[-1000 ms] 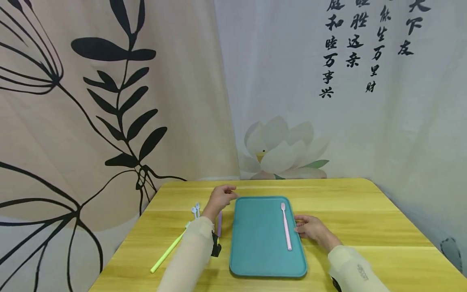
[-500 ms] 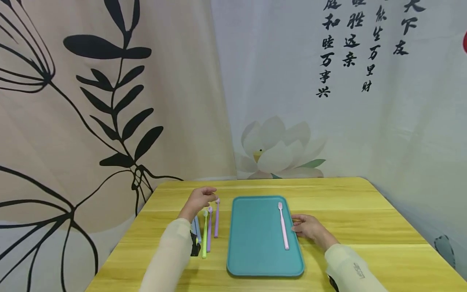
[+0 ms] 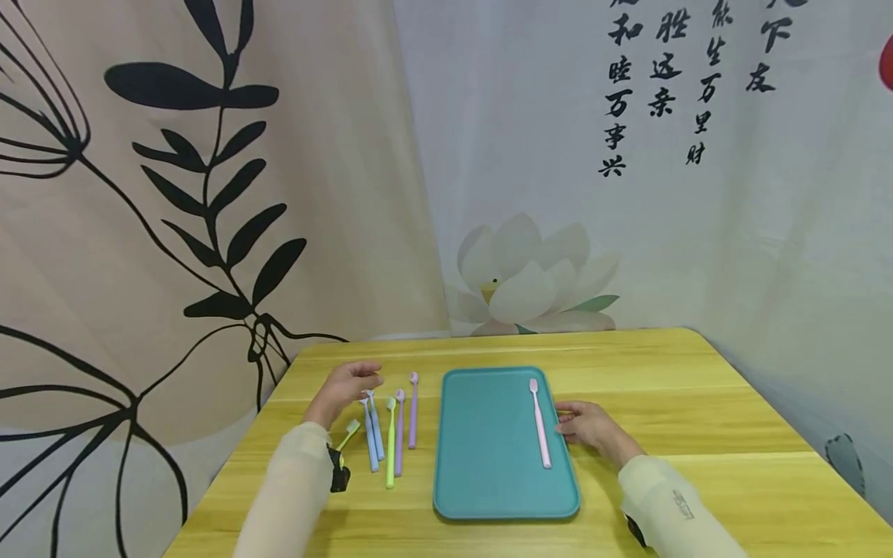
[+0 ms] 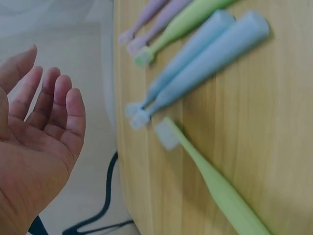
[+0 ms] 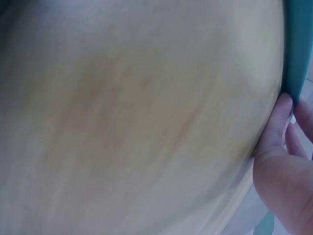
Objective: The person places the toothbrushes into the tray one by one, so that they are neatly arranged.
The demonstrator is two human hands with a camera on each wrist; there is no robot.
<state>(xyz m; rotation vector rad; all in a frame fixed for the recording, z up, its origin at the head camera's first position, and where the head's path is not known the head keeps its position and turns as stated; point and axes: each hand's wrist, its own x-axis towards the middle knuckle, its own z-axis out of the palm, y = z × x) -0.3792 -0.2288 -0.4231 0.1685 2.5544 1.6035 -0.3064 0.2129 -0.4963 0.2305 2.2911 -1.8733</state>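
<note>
My left hand (image 3: 349,389) hovers at the left above the toothbrush heads, holding nothing, its fingers loosely bent in the left wrist view. Just right of it lie two blue toothbrushes (image 3: 371,442), a green toothbrush (image 3: 391,453) and two purple toothbrushes (image 3: 413,415), roughly side by side. Another green toothbrush (image 4: 212,176) slants apart from the row; my left forearm hides its handle in the head view. A pink toothbrush (image 3: 540,425) lies in the teal tray (image 3: 488,508), toward its right side. My right hand (image 3: 593,430) pinches the tray's right rim between thumb and fingers.
The tray and brushes rest on a yellow wood-grain table (image 3: 711,411). Behind it hangs a printed curtain (image 3: 363,194) with plants and writing. A black cable (image 4: 110,188) shows beyond the table edge in the left wrist view.
My left hand has moved left from the tray's upper left corner, past the row of toothbrushes, uncovering the purple, green and blue ones. My right hand stays at the tray's right rim.
</note>
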